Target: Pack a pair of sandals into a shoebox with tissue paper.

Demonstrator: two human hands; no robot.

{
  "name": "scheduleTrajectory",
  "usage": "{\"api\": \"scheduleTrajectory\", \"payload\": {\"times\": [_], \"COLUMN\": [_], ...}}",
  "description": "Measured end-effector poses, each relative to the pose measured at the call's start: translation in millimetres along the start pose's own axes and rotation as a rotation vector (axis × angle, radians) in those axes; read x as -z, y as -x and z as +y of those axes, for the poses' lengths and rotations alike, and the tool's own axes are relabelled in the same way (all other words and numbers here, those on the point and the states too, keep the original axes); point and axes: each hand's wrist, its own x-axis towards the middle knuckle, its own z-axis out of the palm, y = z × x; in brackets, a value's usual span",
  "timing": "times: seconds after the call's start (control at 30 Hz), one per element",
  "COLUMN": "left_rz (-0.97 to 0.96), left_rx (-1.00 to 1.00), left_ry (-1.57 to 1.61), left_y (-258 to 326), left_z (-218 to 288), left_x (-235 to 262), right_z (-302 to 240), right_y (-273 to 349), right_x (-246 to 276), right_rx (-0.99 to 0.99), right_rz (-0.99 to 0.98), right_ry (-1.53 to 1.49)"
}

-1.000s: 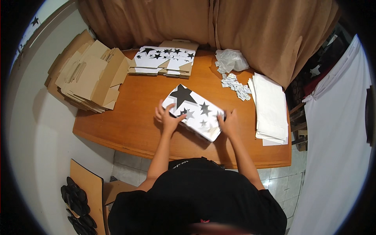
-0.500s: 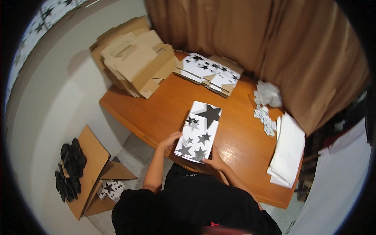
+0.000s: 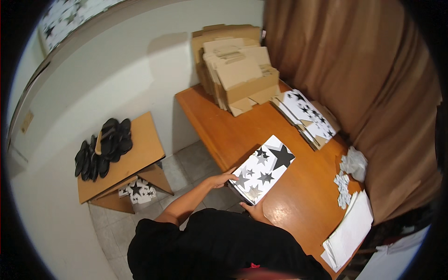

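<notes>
A closed white cardboard box (image 3: 255,178) with black and grey stars lies at the near edge of the wooden table, its long side slanting away to the right. My left hand (image 3: 223,180) grips its near left corner, the thumb over the top. At the near end my right hand (image 3: 254,211) holds the lower right corner, thumb against the edge and the other fingers hidden beneath or behind the box. Whether the box rests fully on the table or is slightly lifted, I cannot tell.
Folded brown cardboard (image 3: 242,70) is stacked at the far left of the table (image 3: 210,126). Flat star-printed cartons (image 3: 308,114) lie by the curtain. To the right are a clear plastic bag (image 3: 354,163), small packets (image 3: 343,189) and white sheets (image 3: 347,233). Black sandals (image 3: 105,147) sit on a cardboard-topped stand.
My view has swung left, so the table and its things appear farther right. Both hands still hold the box, which is now turned more aslant; my left hand has its thumb over the top.
</notes>
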Motion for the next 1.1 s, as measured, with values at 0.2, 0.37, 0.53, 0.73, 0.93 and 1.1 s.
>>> {"api": "scheduleTrajectory", "payload": {"times": [0.2, 0.37, 0.53, 0.73, 0.93, 1.1], "left_rz": [0.143, 0.268, 0.47, 0.582, 0.787, 0.862], "left_rx": [-0.099, -0.229, -0.338, -0.642, -0.888, -0.93], "left_ry": [0.124, 0.118, 0.188, 0.28, 0.293, 0.234], "left_y": [116, 235, 360, 484, 583, 677], "left_z": [-3, -12, -15, -39, -80, -107], "left_x": [70, 145, 195, 214, 197, 184], "right_z": [15, -4, -48, -141, -185, -213], "right_y": [-12, -22, -9, 18, 67, 123], "right_x": [-109, -238, -360, -463, -540, -608], "right_rx": [0.138, 0.262, 0.38, 0.738, 0.92, 0.97], "right_rz": [-0.125, -0.227, -0.312, -0.42, -0.584, -0.67], "right_ry": [0.052, 0.044, 0.082, 0.274, 0.207, 0.147]}}
